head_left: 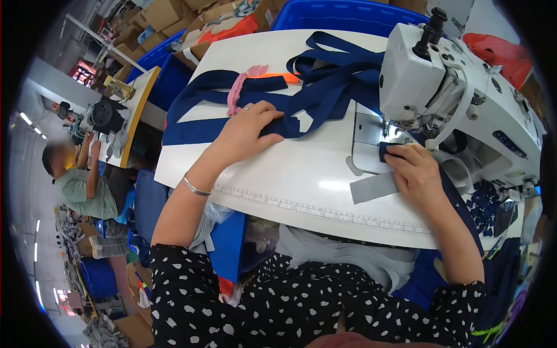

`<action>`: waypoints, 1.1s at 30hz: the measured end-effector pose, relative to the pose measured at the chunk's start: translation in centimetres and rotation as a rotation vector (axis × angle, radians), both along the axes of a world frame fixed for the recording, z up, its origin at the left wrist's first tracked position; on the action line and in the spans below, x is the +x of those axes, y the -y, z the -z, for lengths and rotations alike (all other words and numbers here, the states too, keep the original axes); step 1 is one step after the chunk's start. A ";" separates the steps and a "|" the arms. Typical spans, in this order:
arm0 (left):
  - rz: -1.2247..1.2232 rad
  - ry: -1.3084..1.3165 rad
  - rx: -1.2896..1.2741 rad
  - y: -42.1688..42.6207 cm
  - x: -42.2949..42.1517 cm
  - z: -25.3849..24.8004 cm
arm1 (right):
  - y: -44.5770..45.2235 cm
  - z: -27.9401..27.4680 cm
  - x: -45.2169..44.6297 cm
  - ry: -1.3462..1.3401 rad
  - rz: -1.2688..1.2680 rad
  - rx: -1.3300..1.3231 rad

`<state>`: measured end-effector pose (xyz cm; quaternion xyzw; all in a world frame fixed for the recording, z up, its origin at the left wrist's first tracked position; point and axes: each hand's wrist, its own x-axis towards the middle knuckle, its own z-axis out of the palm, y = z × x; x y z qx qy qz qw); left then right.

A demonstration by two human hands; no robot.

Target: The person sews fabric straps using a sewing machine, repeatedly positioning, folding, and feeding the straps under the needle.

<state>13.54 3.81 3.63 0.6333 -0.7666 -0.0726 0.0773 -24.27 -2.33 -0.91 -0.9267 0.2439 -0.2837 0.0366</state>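
Note:
A white sewing machine [406, 75] stands at the right of the white table [278, 180]. My right hand [415, 168] presses its bent fingers on a dark blue fabric end at the metal plate [366, 139], below the needle area. A grey strip [374, 188] lies by that hand. Farther left, my left hand [249, 130] rests with fingers and thumb apart on navy fabric bands [197, 131], beside a pink frilly band [235, 95]. More navy strap [325, 87] lies in loops between the hands, with an orange piece [284, 77] near it.
Blue bins [348, 14] stand behind the table. At the left a person [87, 188] sits at another workstation [139, 110]. A printed ruler [325, 213] runs along the near table edge. Grey fabric [342, 255] lies below it, and patterned fabric [483, 206] is at the right.

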 end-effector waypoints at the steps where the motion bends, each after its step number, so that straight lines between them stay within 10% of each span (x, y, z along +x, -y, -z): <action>1: 0.002 -0.014 0.015 0.1 0.1 0.0 | 0.0 0.0 0.0 0.000 0.000 0.003; 8: -0.117 -0.331 -0.012 1.0 -2.9 -2.3 | 0.1 0.4 -0.1 0.007 0.014 0.008; 15: 0.159 -0.006 0.193 5.5 -4.6 -4.3 | 0.2 0.7 -0.3 -0.007 0.026 0.001; 22: -0.002 -0.178 -0.883 8.6 -2.0 -5.6 | 0.3 0.7 -0.2 0.022 0.006 0.023; 26: 0.002 -0.113 0.149 3.0 -2.3 -4.0 | 0.3 0.7 -0.1 0.056 -0.004 0.011; 33: -0.082 -0.226 0.081 0.4 -1.1 -0.9 | 0.1 0.4 -0.1 0.038 0.007 0.005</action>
